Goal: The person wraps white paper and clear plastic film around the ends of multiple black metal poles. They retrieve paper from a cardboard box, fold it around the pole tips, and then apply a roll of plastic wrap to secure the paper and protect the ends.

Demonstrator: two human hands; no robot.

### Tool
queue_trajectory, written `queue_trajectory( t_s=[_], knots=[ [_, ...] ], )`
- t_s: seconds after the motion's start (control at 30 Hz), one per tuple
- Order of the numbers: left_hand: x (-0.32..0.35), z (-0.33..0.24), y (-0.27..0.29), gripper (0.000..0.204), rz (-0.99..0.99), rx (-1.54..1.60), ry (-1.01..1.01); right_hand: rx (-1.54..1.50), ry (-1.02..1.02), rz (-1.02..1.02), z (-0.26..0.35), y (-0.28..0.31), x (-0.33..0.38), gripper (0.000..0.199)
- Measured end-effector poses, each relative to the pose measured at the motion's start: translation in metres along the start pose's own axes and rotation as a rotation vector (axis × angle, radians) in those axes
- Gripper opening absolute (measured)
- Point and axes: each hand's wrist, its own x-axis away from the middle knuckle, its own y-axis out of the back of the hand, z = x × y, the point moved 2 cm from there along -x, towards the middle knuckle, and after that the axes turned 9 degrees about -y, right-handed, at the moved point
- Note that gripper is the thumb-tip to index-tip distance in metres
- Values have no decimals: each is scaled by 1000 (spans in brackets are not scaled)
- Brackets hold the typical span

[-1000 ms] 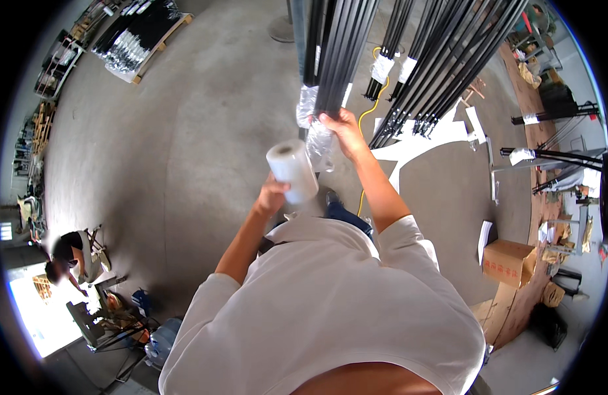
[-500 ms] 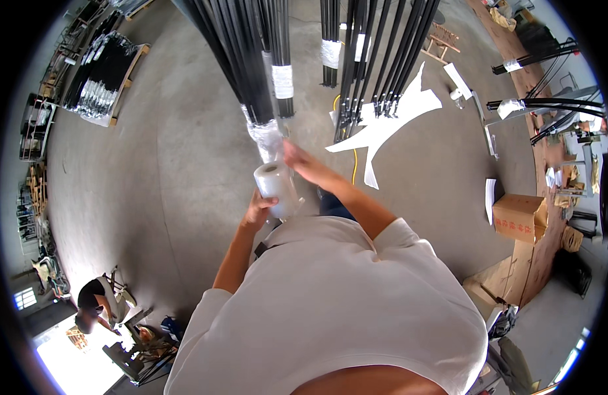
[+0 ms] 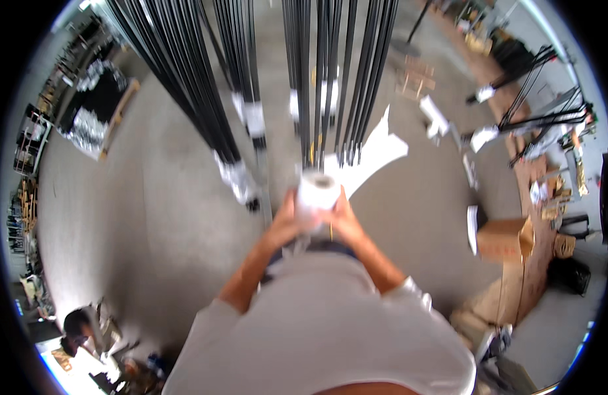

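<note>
At the centre of the clock, just in front of the body, a roll of clear film (image 3: 315, 197) is held off the floor with one hollow end turned up toward the head. The left hand (image 3: 286, 218) grasps it from the eight o'clock side and the right hand (image 3: 342, 217) from the four o'clock side; motion blur makes it hard to say exactly how the fingers lie.

At six o'clock from the roll is the white shirt (image 3: 317, 322), the forearms reaching forward from its sleeves. At ten o'clock a thick bundle of black tubes (image 3: 192, 99) slants down toward the hands, its near end wrapped in shiny film (image 3: 235, 178). A slimmer bundle (image 3: 238, 52) at eleven o'clock has a pale wrapping near its lower end. More dark rods (image 3: 370, 72) hang between twelve and one o'clock, and a white sheet (image 3: 373, 161) lies on the floor at two.

Farther out, an open cardboard box (image 3: 498, 238) sits between three and four o'clock. A co-worker (image 3: 83, 329) bends over at eight o'clock, and between nine and ten a pallet (image 3: 123, 115) bears a dark, film-wrapped load (image 3: 90, 128).
</note>
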Motion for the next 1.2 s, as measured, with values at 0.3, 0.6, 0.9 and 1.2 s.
queue_trajectory(
  t_s=[0.3, 0.6, 0.9, 1.2],
  knots=[
    [-60, -114, -9, 77, 130, 92, -460, 388, 350, 11, 126, -20, -12, 90],
    [-142, -330, 10, 82, 2, -234, -947, 439, 684, 9, 327, -84, -49, 83],
    [-249, -477, 73, 68, -326, -932, -1114, 370, 1027, -12, 474, -157, -153, 73],
    [-280, -468, 103, 82, -481, -1241, -825, 587, 748, -152, 488, -176, -201, 84]
  ],
)
